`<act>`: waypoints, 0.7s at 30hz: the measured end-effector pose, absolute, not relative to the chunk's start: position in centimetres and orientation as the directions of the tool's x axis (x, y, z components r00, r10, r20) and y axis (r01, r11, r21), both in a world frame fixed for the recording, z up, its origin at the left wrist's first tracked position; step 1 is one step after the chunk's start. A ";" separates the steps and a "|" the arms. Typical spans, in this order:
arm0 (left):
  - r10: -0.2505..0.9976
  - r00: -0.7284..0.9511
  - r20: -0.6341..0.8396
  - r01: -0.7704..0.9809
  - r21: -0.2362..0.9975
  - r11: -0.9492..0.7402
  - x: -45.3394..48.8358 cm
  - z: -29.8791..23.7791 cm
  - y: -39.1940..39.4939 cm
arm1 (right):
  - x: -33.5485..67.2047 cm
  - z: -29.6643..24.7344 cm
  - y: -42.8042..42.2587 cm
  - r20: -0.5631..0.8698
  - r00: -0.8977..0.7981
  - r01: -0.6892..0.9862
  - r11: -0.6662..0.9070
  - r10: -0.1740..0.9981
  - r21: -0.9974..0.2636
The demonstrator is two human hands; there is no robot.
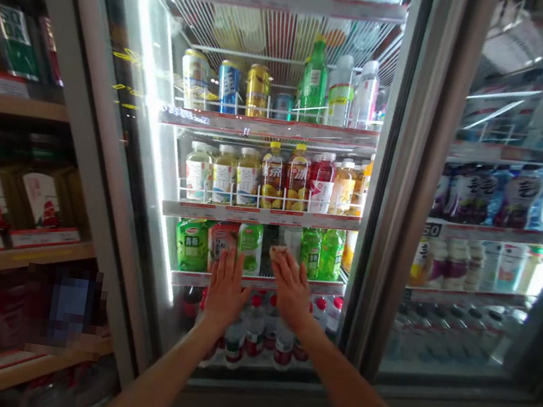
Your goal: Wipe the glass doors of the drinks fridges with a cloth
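Both my arms reach into an open drinks fridge, to its fourth shelf point(260, 283). My left hand point(226, 289) is open with its fingers stretched upward, lying against a pink-labelled bottle point(220, 242) and a green-labelled bottle point(250, 244). My right hand point(290, 288) sits just to the right of it, its fingertips closed on a small beige thing point(278, 251) that I cannot make out, in front of a pale bottle point(293, 236). Green bottles point(321, 252) stand to the right of that hand. Red-capped bottles point(254, 329) fill the shelf below my wrists.
The fridge's glass door point(108, 140) stands swung open on the left. Upper shelves hold cans point(228, 85) and tea and juice bottles point(275, 177). A second fridge point(486, 260) on the right is closed. Wooden shelves point(11, 254) with boxed goods stand at the left.
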State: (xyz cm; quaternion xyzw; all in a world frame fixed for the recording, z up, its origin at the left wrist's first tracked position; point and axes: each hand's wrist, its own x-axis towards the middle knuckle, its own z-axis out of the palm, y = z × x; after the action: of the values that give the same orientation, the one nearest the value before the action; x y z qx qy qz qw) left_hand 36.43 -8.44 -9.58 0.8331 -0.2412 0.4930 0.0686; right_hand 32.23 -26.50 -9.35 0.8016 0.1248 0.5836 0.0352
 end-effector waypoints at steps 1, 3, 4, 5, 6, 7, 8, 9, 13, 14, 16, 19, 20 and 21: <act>-0.344 0.399 0.850 -0.474 -0.130 -0.871 36.4 -9.5 -8.3 | 32.2 -9.6 -26.4 0.919 0.301 0.168 -0.963 0.255 0.212; -0.350 0.402 0.846 -0.478 -0.132 -0.868 36.3 -9.6 -8.3 | 32.0 -9.5 -27.6 0.932 0.296 0.138 -0.975 0.208 0.174; -0.347 0.404 0.847 -0.479 -0.127 -0.869 36.4 -9.6 -8.3 | 31.9 -9.2 -28.7 0.948 0.277 0.104 -0.986 0.157 0.133; -0.339 0.406 0.849 -0.478 -0.119 -0.870 36.4 -9.6 -8.4 | 31.8 -8.8 -30.0 0.964 0.248 0.065 -0.994 0.098 0.084; -0.328 0.408 0.852 -0.477 -0.108 -0.872 36.4 -9.7 -8.5 | 31.6 -8.3 -31.2 0.976 0.214 0.027 -0.999 0.041 0.036; -0.318 0.412 0.854 -0.476 -0.096 -0.874 36.4 -9.8 -8.7 | 31.5 -7.9 -32.1 0.983 0.183 -0.001 -1.000 -0.005 -0.005; -0.310 0.416 0.854 -0.476 -0.086 -0.875 36.4 -9.8 -8.8 | 31.5 -7.7 -32.6 0.987 0.159 -0.016 -0.999 -0.037 -0.035; -0.306 0.421 0.854 -0.475 -0.080 -0.876 36.4 -9.8 -8.9 | 31.5 -7.7 -32.5 0.987 0.150 -0.020 -0.999 -0.051 -0.049; -0.317 0.426 0.847 -0.476 -0.088 -0.875 36.3 -9.7 -8.7 | 31.9 -9.0 -29.1 0.970 0.229 0.063 -0.996 0.075 0.062; -0.324 0.421 0.847 -0.477 -0.097 -0.873 36.3 -9.6 -8.6 | 32.0 -9.4 -28.2 0.959 0.254 0.091 -0.990 0.124 0.104; -0.332 0.414 0.848 -0.479 -0.107 -0.871 36.2 -9.5 -8.5 | 32.0 -9.7 -27.7 0.939 0.290 0.125 -0.980 0.185 0.154; -0.324 0.424 0.846 -0.482 -0.092 -0.871 36.1 -9.6 -8.5 | 31.6 -9.2 -30.1 0.953 0.278 0.081 -0.992 0.119 0.101; -0.319 0.429 0.845 -0.484 -0.083 -0.871 36.2 -9.6 -8.7 | 31.4 -8.9 -31.3 0.966 0.249 0.051 -0.997 0.075 0.064; -0.314 0.434 0.844 -0.486 -0.074 -0.871 36.2 -9.7 -8.8 | 31.3 -8.5 -32.3 0.976 0.215 0.023 -0.999 0.030 0.025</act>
State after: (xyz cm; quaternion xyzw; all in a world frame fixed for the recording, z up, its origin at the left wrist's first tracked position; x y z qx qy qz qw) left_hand 36.19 -8.79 -9.68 0.8419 -0.2376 0.4759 0.0906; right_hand 31.29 -32.31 -8.53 0.7795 0.0169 0.6262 0.0026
